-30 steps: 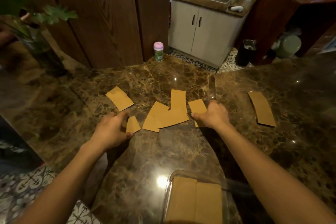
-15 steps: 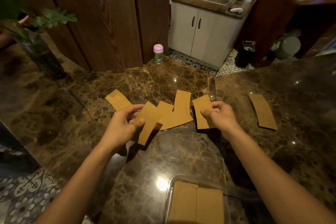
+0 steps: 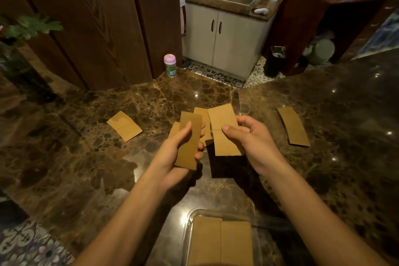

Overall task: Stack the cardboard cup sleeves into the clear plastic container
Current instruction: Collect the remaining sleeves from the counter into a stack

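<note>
Both hands are raised above the dark marble counter [image 3: 86, 157], each gripping a flat brown cardboard cup sleeve. My left hand [image 3: 179, 149] holds one sleeve [image 3: 189, 147] upright, thumb on its face. My right hand [image 3: 252, 138] pinches a second sleeve [image 3: 224, 134] by its right edge. More sleeves [image 3: 201, 114] lie on the counter behind them, partly hidden. One sleeve [image 3: 124, 125] lies to the left and another [image 3: 293, 126] to the right. The clear plastic container [image 3: 190, 218] sits at the bottom edge with sleeves [image 3: 220, 242] stacked inside.
A small pink-lidded bottle [image 3: 170, 68] stands at the counter's far edge by a wooden panel. A potted plant [image 3: 19, 54] stands at the far left. Beyond the counter are a sink cabinet [image 3: 224, 38] and tiled floor.
Both hands lifted their sleeves off the counter and drew them closer together and toward me. The left sleeve now stands more upright in the hand.
</note>
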A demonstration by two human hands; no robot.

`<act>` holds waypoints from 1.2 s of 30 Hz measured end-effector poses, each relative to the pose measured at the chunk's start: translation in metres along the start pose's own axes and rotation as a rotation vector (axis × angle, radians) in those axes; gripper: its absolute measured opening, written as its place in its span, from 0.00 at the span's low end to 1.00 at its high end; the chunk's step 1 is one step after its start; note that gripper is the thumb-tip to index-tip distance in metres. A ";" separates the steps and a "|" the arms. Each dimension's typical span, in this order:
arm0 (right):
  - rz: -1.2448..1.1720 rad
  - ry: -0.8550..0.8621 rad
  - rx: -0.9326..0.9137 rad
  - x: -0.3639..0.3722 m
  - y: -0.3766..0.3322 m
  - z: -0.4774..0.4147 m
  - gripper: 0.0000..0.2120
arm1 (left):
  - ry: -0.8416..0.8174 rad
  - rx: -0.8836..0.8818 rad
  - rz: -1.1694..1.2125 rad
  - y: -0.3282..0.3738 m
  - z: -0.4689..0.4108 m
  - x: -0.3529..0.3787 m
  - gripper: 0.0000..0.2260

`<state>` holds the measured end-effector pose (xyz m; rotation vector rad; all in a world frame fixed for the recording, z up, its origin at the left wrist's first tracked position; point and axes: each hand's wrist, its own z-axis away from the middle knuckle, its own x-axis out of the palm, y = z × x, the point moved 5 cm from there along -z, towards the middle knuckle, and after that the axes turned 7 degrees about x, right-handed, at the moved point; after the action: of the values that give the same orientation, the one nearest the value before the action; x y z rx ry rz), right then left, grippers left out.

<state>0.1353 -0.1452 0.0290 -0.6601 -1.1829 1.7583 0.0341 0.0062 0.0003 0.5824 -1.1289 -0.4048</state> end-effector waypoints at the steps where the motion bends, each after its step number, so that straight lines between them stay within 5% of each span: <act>1: -0.026 -0.019 -0.007 0.000 -0.001 0.003 0.16 | 0.027 0.002 -0.031 -0.003 -0.001 0.004 0.19; 4: -0.057 -0.044 -0.026 0.000 -0.003 0.012 0.17 | 0.095 0.050 -0.225 -0.006 0.002 0.013 0.11; 14: 0.088 0.051 -0.095 0.007 0.007 0.017 0.15 | 0.170 0.343 -0.553 -0.011 -0.009 0.025 0.14; 17: 0.167 0.033 -0.093 0.020 0.015 0.013 0.16 | 0.165 0.398 -0.821 -0.015 -0.019 0.029 0.21; 26: 0.195 0.192 -0.018 -0.008 0.029 -0.010 0.14 | 0.059 0.515 -1.670 0.000 -0.056 -0.007 0.15; 30: 0.216 0.247 0.043 -0.025 0.039 -0.017 0.18 | -0.052 0.436 -2.082 -0.004 -0.070 -0.031 0.29; 36: 0.165 0.253 0.112 -0.033 0.047 -0.021 0.19 | -0.144 0.631 -2.130 -0.014 -0.070 -0.031 0.12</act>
<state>0.1499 -0.1721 -0.0245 -0.9045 -0.8716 1.8005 0.0864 0.0294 -0.0521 2.2564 -0.2763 -1.9069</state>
